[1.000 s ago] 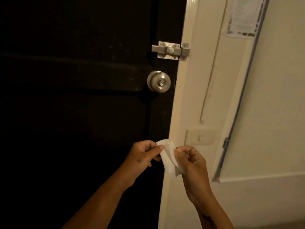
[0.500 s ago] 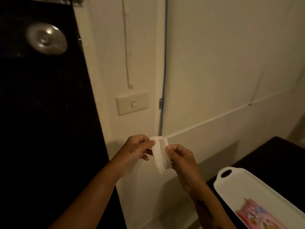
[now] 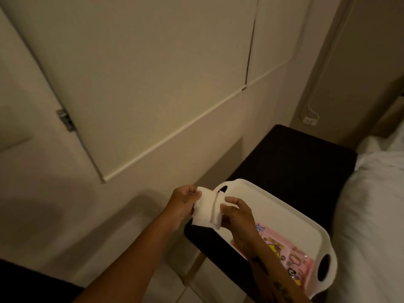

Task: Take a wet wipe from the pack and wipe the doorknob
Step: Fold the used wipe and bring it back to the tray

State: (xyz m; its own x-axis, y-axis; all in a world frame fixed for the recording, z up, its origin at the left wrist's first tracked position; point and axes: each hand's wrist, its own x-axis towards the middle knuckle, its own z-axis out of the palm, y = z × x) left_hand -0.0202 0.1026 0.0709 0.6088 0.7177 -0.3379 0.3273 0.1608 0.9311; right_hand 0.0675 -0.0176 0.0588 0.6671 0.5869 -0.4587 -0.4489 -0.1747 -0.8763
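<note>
A white wet wipe (image 3: 205, 209), partly folded, is stretched between both hands. My left hand (image 3: 183, 203) pinches its left edge and my right hand (image 3: 237, 212) pinches its right edge. The wipe hangs just over the left end of a white tray (image 3: 282, 206). A pink wet wipe pack (image 3: 286, 256) with cartoon prints lies in that tray, partly hidden by my right forearm. The doorknob and the door are out of view.
The tray rests on a dark side table (image 3: 295, 158) against a cream wall (image 3: 153, 73). A white bed (image 3: 371, 215) lies to the right. A metal hinge (image 3: 65, 119) sits on the wall panel at left. A wall socket (image 3: 310, 120) is behind the table.
My view has swung right and down, away from the door and doorknob to the table and tray. Both hands still hold the wipe, now spread a little wider, above the tray's end.
</note>
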